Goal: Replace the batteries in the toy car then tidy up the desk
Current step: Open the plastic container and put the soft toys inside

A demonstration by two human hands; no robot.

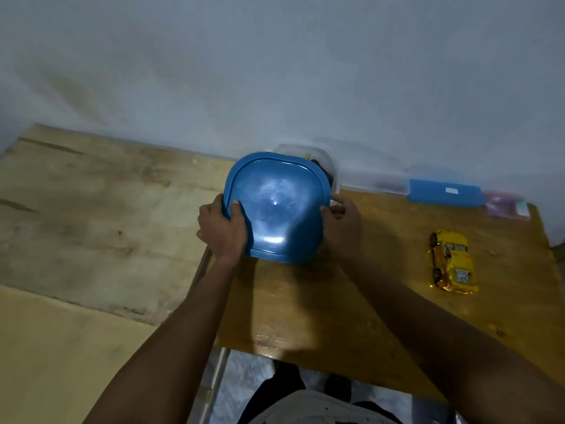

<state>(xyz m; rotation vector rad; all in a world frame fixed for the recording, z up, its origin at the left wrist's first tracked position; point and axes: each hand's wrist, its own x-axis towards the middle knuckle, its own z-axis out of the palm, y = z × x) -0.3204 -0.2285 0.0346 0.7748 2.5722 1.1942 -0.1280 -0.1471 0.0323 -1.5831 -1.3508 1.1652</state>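
Observation:
A blue square lid (276,206) with rounded corners is held tilted above the desk's far left part. My left hand (223,229) grips its left edge, thumb on top. My right hand (341,221) holds its right edge. Behind the lid a clear plastic container (327,162) stands against the wall, mostly hidden, with something dark and something yellow showing inside. The yellow toy car (452,261) lies on the desk to the right, well apart from both hands.
The brown wooden desk (351,301) ends at the wall. At its back right lie a clear box with a blue lid (444,192) and a pinkish packet (507,206). A lighter wooden surface (91,209) adjoins on the left.

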